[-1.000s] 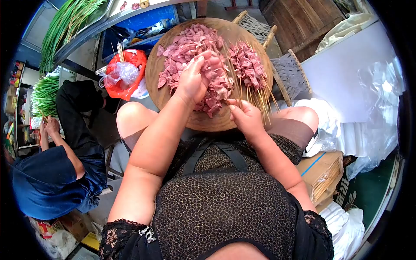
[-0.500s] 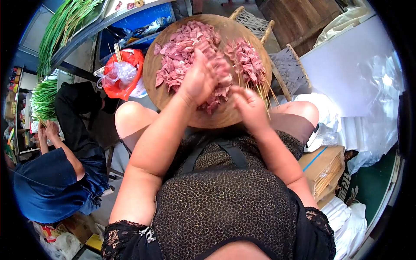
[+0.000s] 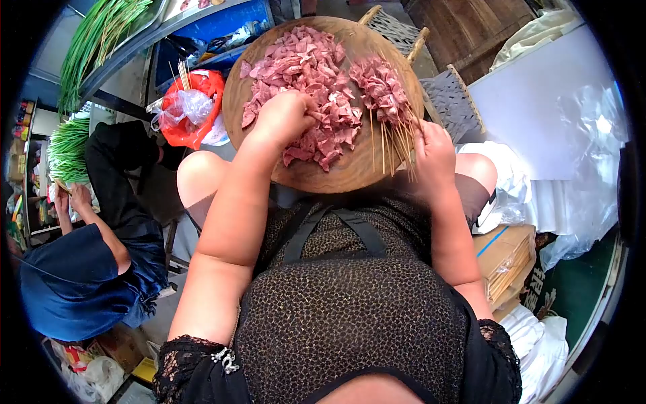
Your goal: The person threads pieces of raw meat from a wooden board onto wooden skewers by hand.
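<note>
Nearest, in the lower middle of the frame, is the wearer's dark patterned top. Beyond it, the left hand, open above the meat a second ago, is now curled down over the heap near the frame's upper centre, fingers bent inward and touching the pieces; whether it has hold of one cannot be told. The right hand, which earlier pinched a stick end nearer the middle, has shifted right to the outer side of the skewers, its thumb and fingers nearly together at the outermost stick; a firm grip cannot be made out. The round wooden surface carries the heap of cut raw meat on its left and middle, and the skewered meat to the right, with bare stick ends fanning toward the wearer. At the right, lower down, lies a package of bamboo sticks. Left of the round surface sits a red plastic bag with sticks poking up; right of it stands a woven seat. Farther off, at the left edge, a co-worker's hands are at green stalks, as before.
</note>
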Demonstrator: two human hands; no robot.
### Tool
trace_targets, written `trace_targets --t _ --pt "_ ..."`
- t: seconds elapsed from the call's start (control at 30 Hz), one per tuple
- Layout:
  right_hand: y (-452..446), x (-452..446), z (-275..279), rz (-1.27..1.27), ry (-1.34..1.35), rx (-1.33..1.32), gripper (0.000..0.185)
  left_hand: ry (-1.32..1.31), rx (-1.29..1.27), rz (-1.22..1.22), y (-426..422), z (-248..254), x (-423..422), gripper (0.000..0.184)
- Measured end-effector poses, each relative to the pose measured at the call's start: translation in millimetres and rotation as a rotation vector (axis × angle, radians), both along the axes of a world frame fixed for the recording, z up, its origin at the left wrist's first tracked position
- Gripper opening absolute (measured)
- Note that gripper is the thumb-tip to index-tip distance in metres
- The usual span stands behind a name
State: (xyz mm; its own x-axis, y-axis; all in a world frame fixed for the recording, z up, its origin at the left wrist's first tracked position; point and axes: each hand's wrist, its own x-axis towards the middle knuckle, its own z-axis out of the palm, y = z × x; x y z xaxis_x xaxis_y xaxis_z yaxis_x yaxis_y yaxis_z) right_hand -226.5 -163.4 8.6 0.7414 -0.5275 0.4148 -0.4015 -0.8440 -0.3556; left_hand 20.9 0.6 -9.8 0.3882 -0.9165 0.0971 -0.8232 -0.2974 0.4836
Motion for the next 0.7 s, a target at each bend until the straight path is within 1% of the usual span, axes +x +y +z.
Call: trace_targets --t 0.03,0.1,0.13,0.17,0.23,0.27,0.3,0.37,0.4,0.43,0.53,0.6,0.63,0.7 --pt "2 -1 3 -0.002 0.0 0.0 0.022 0.0 0.0 -0.002 0 1 -1 0.012" --pt "9 2 11 0.039 -0.219 0.254 0.019 0.129 0.118 0.112 -3 6 -3 0.014" --pt "19 2 20 -0.01 -0.206 0.535 0.022 0.18 0.041 0.093 -3 6 -1 0.014" --pt "24 2 24 -0.01 -0.206 0.531 0.022 0.18 0.037 0.092 -4 7 -1 0.014" --pt "32 3 31 0.039 -0.178 0.715 0.023 0.702 -0.259 0.204 -3 14 0 0.014" --pt "38 4 34 0.017 -0.133 0.83 0.024 0.927 -0.367 0.162 -4 13 3 0.014" --pt "40 5 24 0.061 -0.14 0.906 0.023 1.136 -0.473 0.154 -5 15 3 0.014" --pt "47 4 10 0.141 -0.098 1.06 0.022 1.339 -0.577 0.148 -4 18 5 0.014" --pt "52 6 12 0.165 -0.058 1.018 0.022 1.338 -0.579 0.146 -3 19 7 0.014" --pt "54 6 6 0.176 -0.049 1.057 0.023 1.393 -0.584 0.131 -2 20 8 0.014" --pt "57 9 4 0.175 -0.014 1.051 0.025 1.509 -0.594 0.131 0 17 9 0.016" --pt "57 10 2 0.207 -0.015 0.915 0.026 1.622 -0.592 0.156 -2 16 11 0.019" --pt "56 10 0 0.208 -0.014 0.915 0.026 1.621 -0.593 0.157 -3 16 10 0.019" --pt "54 10 -3 0.275 -0.021 0.778 0.025 1.662 -0.653 0.203 -4 17 7 0.021"
